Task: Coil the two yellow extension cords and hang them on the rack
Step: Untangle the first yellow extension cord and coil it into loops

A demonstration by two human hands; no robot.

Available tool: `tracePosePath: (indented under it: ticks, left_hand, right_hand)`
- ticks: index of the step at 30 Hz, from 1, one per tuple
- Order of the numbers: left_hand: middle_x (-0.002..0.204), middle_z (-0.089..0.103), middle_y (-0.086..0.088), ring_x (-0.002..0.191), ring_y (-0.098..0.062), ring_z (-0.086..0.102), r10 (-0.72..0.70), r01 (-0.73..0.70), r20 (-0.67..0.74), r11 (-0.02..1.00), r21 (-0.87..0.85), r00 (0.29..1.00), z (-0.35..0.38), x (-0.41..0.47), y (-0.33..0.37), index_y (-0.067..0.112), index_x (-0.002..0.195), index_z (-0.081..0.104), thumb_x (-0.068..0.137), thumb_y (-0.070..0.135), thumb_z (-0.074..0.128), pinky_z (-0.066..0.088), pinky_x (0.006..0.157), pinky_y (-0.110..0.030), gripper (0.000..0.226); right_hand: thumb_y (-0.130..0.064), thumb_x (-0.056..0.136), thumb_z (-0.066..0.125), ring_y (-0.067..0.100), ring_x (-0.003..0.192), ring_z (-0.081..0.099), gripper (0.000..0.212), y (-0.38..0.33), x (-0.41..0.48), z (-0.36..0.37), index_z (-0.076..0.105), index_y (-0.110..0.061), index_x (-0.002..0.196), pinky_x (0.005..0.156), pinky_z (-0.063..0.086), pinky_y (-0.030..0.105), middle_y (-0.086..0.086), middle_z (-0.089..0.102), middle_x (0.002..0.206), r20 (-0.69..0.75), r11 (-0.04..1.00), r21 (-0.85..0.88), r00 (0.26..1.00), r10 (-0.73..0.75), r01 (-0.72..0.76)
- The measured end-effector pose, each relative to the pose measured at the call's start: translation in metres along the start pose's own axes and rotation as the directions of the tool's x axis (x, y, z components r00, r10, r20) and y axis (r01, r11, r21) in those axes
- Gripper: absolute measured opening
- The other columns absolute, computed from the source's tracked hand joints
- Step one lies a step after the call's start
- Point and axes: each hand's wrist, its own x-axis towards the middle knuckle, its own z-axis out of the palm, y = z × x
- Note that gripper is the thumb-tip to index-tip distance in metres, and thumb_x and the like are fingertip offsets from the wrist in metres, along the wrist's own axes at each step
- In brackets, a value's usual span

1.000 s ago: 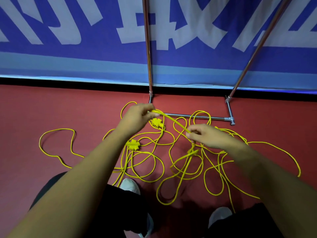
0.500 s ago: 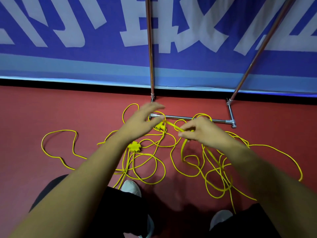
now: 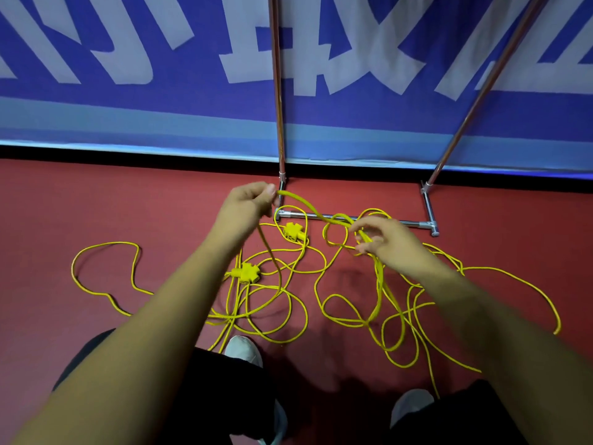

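Yellow extension cord [image 3: 106,271] lies in tangled loops across the red floor. Two yellow socket heads rest among the loops, one [image 3: 292,230] near the rack base and one [image 3: 245,272] further left. My left hand [image 3: 247,205] pinches a raised stretch of cord [image 3: 308,205] at its upper end. That stretch runs down and right to my right hand [image 3: 382,240], whose fingers hold a bundle of strands hanging toward the floor. The metal rack [image 3: 353,217] stands just behind the cords, its two poles [image 3: 277,91] rising out of view.
A blue banner [image 3: 128,75] with large pale letters covers the wall behind the rack. My two light shoes [image 3: 244,350] and dark trouser legs show at the bottom, with cord loops lying right in front of them.
My left hand, open half a second ago, has closed on the cord and lifted it up and left. My right hand has moved right, drawing the strand out between the hands.
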Motion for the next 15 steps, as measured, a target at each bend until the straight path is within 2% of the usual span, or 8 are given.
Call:
tracePosePath:
  ticks: [1,3,6,8,9,12,13,15]
  left_hand:
    - [0.064,0.054,-0.003,0.054,-0.001,0.044,-0.001,0.001,-0.002,0.996,0.087,1.000,-0.009,0.002,-0.003,0.013,0.071,0.060,0.102,0.018,0.048,0.035,0.057,-0.018,0.034]
    - [0.068,0.059,-0.006,0.060,-0.008,0.047,-0.027,0.028,-0.005,0.972,0.234,1.000,-0.020,0.005,-0.012,0.015,0.070,0.062,0.101,0.018,0.048,0.035,0.058,-0.023,0.034]
    - [0.067,0.063,0.000,0.064,-0.015,0.049,-0.115,0.102,0.016,0.931,0.350,0.993,-0.026,0.007,-0.015,0.016,0.073,0.063,0.097,0.012,0.051,0.036,0.061,-0.025,0.027]
    - [0.070,0.069,-0.003,0.067,-0.015,0.057,-0.193,0.139,0.148,0.938,0.318,0.970,-0.024,0.007,-0.016,0.016,0.082,0.067,0.092,0.015,0.057,0.041,0.070,-0.028,0.014]
    - [0.073,0.072,-0.007,0.071,-0.015,0.061,-0.227,0.149,0.232,0.939,0.310,0.946,-0.019,0.005,-0.018,0.016,0.087,0.068,0.090,0.023,0.059,0.042,0.075,-0.030,0.012]
    - [0.085,0.074,-0.008,0.077,-0.013,0.062,-0.277,0.152,0.396,0.936,0.318,0.875,0.007,-0.007,-0.023,0.017,0.101,0.066,0.083,0.051,0.064,0.043,0.078,-0.032,0.038]
    - [0.088,0.073,-0.005,0.081,-0.014,0.061,-0.259,0.152,0.411,0.950,0.274,0.874,0.017,-0.011,-0.022,0.019,0.107,0.065,0.082,0.053,0.066,0.044,0.079,-0.033,0.042]
    - [0.094,0.067,0.001,0.090,-0.014,0.062,-0.198,0.168,0.436,0.980,0.107,0.878,0.034,-0.015,-0.018,0.021,0.119,0.059,0.089,0.040,0.066,0.045,0.085,-0.034,0.036]
  right_hand:
    - [0.017,0.082,0.057,0.027,0.075,0.068,0.045,0.000,-0.002,-0.003,0.062,-0.024,0.099,0.073,0.056,0.029,0.019,0.063,0.095,0.005,0.985,0.161,0.998,0.060,-0.060]
    - [0.019,0.086,0.051,0.022,0.063,0.066,0.039,-0.004,-0.003,-0.008,0.057,-0.012,0.109,0.063,0.055,0.027,0.018,0.065,0.090,0.001,0.900,0.426,0.995,0.101,-0.092]
    - [0.012,0.090,0.051,0.013,0.051,0.048,0.029,-0.019,-0.004,-0.007,0.055,-0.008,0.112,0.047,0.039,0.022,0.007,0.061,0.079,-0.012,0.780,0.622,0.995,0.095,-0.067]
    - [0.008,0.092,0.051,0.009,0.046,0.035,0.021,-0.027,-0.003,-0.006,0.056,-0.008,0.104,0.041,0.025,0.019,0.007,0.051,0.072,-0.015,0.714,0.696,0.993,0.121,-0.077]
    - [0.005,0.093,0.052,0.008,0.044,0.030,0.016,-0.031,-0.003,-0.007,0.054,-0.008,0.100,0.040,0.020,0.018,0.007,0.047,0.068,-0.026,0.701,0.710,0.991,0.130,-0.073]
    - [-0.001,0.093,0.057,0.006,0.040,0.021,0.011,-0.041,-0.003,-0.011,0.050,-0.009,0.096,0.042,0.008,0.021,-0.001,0.038,0.057,-0.027,0.655,0.755,0.996,0.082,-0.034]
    - [-0.002,0.093,0.056,0.006,0.039,0.021,0.010,-0.044,-0.003,-0.012,0.050,-0.009,0.098,0.043,0.007,0.022,-0.002,0.037,0.054,-0.007,0.636,0.771,0.998,0.059,-0.032]
    - [-0.004,0.095,0.053,0.008,0.039,0.023,0.006,-0.048,-0.008,-0.011,0.052,-0.008,0.099,0.043,0.009,0.023,-0.001,0.036,0.054,0.047,0.634,0.772,0.999,0.019,-0.049]
